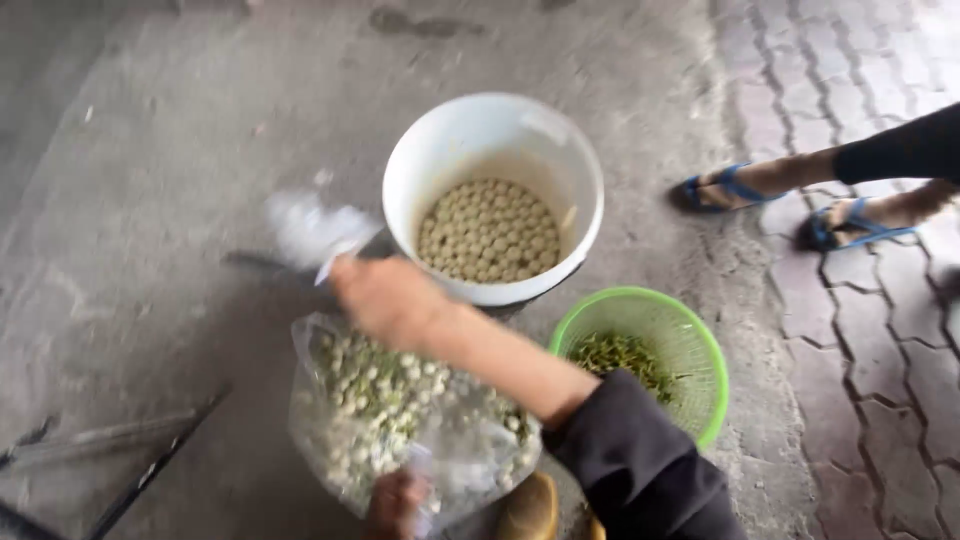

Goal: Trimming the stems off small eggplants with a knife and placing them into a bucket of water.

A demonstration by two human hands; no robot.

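Head view, looking down at a rough grey concrete floor (150, 150); interlocking paving bricks (880, 330) run along the right edge.

Right hand (385, 298) reaches across from the dark sleeve (640, 460), its grip clenched on a blurred scrap of white, filmy plastic (310, 232) held above the floor, just left of the bucket. Motion blur hides the exact finger hold.

Left hand (397, 503), at the bottom edge, is closed on the near edge of a clear plastic bag (400, 410) full of pale round seeds mixed with green bits. The bag lies slumped on the floor, directly under the right forearm.

A white round plastic bucket (493, 190) stands just beyond the bag, partly filled with pale peeled seeds. A bright green plastic mesh basket (650, 350) sits near its right side, holding dark green scraps.

Another person's feet in blue sandals (790, 205) stand on the bricks, well apart from the work.

Risk, as a judgement: the bag is slack and held at one edge only; a tug could tip it and scatter seeds over the dirty floor. The right forearm swings low over the bag and close to the bucket rim, so a knock could upset either.
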